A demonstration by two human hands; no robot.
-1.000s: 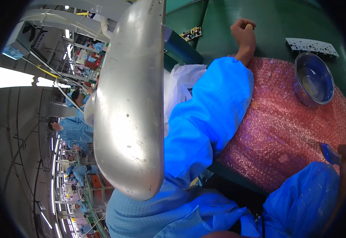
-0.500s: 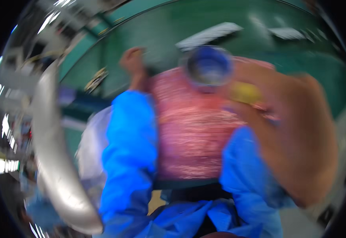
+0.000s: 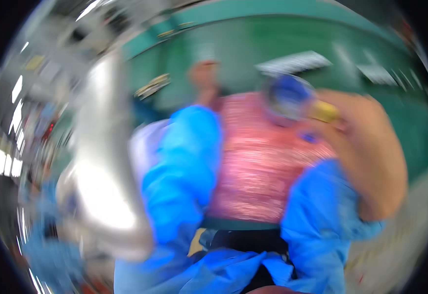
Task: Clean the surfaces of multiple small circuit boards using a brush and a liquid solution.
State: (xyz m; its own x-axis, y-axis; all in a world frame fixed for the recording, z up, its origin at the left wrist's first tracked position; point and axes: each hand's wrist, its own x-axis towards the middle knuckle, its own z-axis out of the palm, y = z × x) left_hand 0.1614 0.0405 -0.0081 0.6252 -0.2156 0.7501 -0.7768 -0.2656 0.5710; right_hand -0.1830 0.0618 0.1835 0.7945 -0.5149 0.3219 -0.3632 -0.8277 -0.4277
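Observation:
A bundle covered in shiny pink bubble wrap point(image 3: 255, 166) lies in front of me between my blue sleeves. On its far right part rests a round, hollow roll point(image 3: 288, 98), blue inside with a greyish rim. Beside the roll is a small yellow patch point(image 3: 324, 111). A broad brown band point(image 3: 378, 152), smeared, curves from the roll toward my right sleeve. Of my right hand point(image 3: 341, 125) only a blurred bit of skin shows by the yellow patch; its fingers cannot be made out. Past the bundle's far left corner, my left hand point(image 3: 205, 76) is blurred, its fingers unclear.
Beneath the bundle is a green tabletop point(image 3: 243, 44). Two whitish flat items, a long one point(image 3: 294, 63) and a shorter one point(image 3: 376, 74), lie toward the back. A yellowish slim item point(image 3: 152, 85) sits at left. A long silvery curved object point(image 3: 103, 166) fills the near left.
The whole view has swung, so bundle, roll and both arms appear farther right. The silvery object looks larger and nearer. The brown band appears narrower. The roll keeps about its place on the bundle.

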